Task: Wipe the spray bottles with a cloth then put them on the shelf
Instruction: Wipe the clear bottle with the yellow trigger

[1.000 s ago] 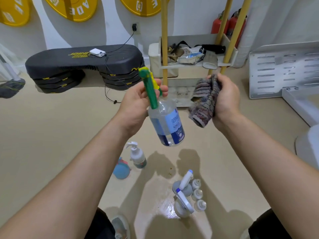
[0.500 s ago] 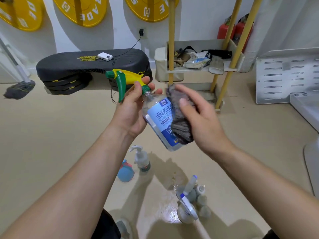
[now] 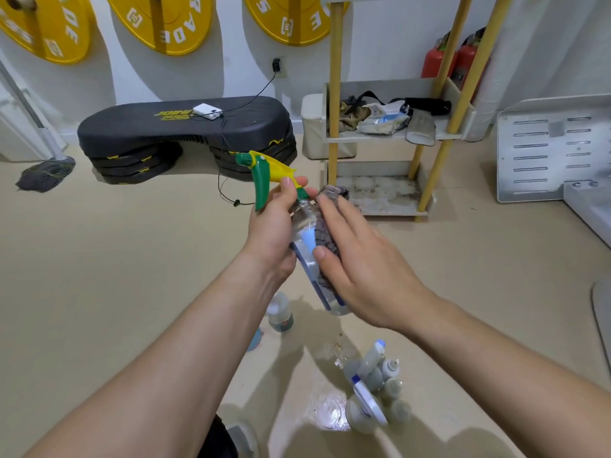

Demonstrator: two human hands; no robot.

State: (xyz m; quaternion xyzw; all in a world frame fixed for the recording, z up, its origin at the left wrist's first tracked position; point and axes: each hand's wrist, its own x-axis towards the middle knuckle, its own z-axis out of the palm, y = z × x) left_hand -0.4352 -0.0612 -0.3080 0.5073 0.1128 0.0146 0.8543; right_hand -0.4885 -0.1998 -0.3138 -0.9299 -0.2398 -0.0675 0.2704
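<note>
My left hand (image 3: pixel 276 226) grips a clear spray bottle (image 3: pixel 305 246) by its neck; the bottle has a green and yellow trigger head and a blue label, and tilts head-up to the left. My right hand (image 3: pixel 360 269) presses a grey striped cloth (image 3: pixel 325 239) flat against the bottle's side, fingers fairly straight. The shelf (image 3: pixel 390 190) with yellow posts stands on the floor behind my hands; its lowest tray is bare and stained, and the tray above it holds rags and packets. Several more spray bottles (image 3: pixel 372 395) stand on the floor below, and a small pump bottle (image 3: pixel 280 314) stands by my left forearm.
A black step platform (image 3: pixel 185 137) with a white device and a cable lies at the back left. A mop (image 3: pixel 46 173) rests at the far left. Red extinguishers (image 3: pixel 439 57) stand behind the shelf. A white metal panel (image 3: pixel 555 147) leans at the right. The floor near the bottles is wet.
My right hand brought the cloth from beside the bottle onto its side and slid down along it. The bottle tipped from hanging nearly upright to slanted, trigger head up-left.
</note>
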